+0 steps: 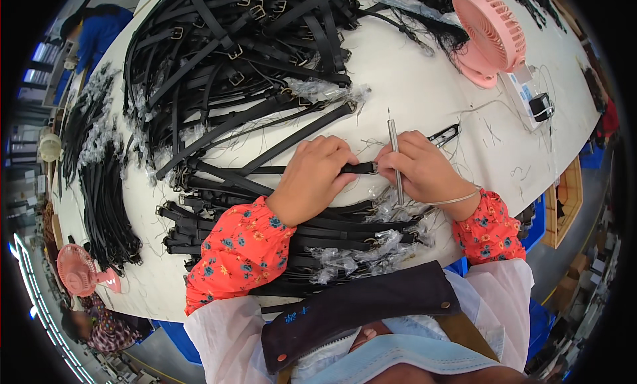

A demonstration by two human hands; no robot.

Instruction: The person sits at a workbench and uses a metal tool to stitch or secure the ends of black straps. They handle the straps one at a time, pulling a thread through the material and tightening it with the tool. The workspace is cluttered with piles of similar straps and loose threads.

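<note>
A narrow black belt (361,168) stretches between my hands above the white table. My left hand (310,175) is closed on the strap, thumb and fingers pinching it near its right end. At that end, my right hand (424,170) pinches the small metal buckle (374,167) with its fingertips. The same right hand also grips a slim silver pen-shaped tool (393,133), its thin point upward. Just beyond the right fingers lies a black slotted hand tool (445,136), perhaps thread snips; its kind is unclear.
A large heap of black belts (219,59) covers the far left, and more belts (332,235) lie before me. At the back right stand a pink fan (490,32) and a white power strip (521,99). Another pink fan (77,270) sits left. Thread scraps dot the table (531,158).
</note>
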